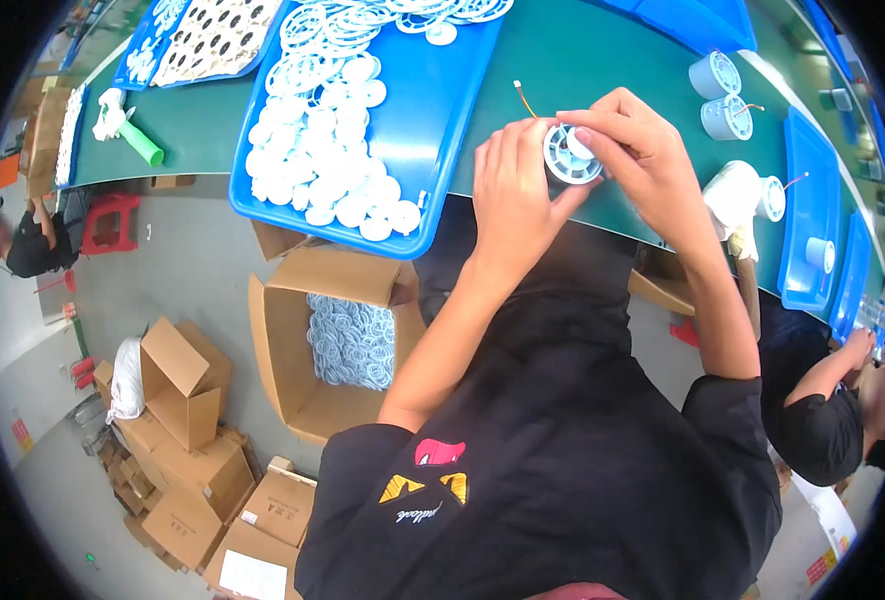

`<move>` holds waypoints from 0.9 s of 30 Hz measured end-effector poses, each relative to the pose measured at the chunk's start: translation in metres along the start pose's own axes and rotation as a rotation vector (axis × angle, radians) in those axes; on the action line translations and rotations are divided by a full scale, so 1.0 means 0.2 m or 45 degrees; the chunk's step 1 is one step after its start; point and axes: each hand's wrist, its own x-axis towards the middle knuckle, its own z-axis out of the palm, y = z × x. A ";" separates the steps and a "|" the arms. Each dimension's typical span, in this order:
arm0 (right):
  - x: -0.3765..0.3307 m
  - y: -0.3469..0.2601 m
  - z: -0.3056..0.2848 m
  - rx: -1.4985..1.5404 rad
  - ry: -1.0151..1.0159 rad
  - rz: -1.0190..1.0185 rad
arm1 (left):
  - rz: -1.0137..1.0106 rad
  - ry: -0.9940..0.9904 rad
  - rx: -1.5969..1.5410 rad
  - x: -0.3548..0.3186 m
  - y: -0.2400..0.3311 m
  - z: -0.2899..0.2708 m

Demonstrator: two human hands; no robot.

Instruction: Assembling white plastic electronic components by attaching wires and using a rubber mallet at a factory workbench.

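Observation:
My left hand is wrapped round a light-blue round plastic housing with a slotted face, held just over the front edge of the green table. A thin orange wire with a white plug sticks up behind that hand. Thumb and fingers of my right hand pinch a small white disc against the middle of the housing's face. Left of my hands, a blue tray holds a heap of similar white discs and pale blue rings.
More light-blue housings stand on the green table at right, near a white cloth-like bundle and another blue tray. A green-handled tool lies at left. Below is a carton of blue rings. Co-workers sit at both sides.

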 end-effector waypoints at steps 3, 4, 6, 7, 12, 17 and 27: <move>-0.03 -0.01 0.11 -0.312 0.172 -0.134 | 0.013 -0.004 0.024 0.00 0.00 -0.02; -0.06 -0.01 0.13 -0.302 0.166 -0.055 | 0.000 -0.015 0.007 0.01 0.00 -0.01; -0.08 0.02 0.15 -0.356 0.238 -0.146 | -0.016 -0.019 -0.014 -0.01 0.00 0.00; -0.07 0.02 0.16 -0.425 0.250 -0.225 | -0.018 0.000 -0.002 -0.01 0.00 -0.01; 0.26 -0.04 0.10 -0.278 0.279 -0.293 | -0.016 0.016 -0.028 -0.01 -0.02 -0.03; 1.15 0.45 0.21 -0.823 -0.090 -0.071 | 0.018 -0.039 -0.046 0.02 0.01 0.01; 0.49 0.12 -0.12 -0.662 0.020 -0.468 | 0.010 -0.027 -0.007 -0.03 -0.02 -0.03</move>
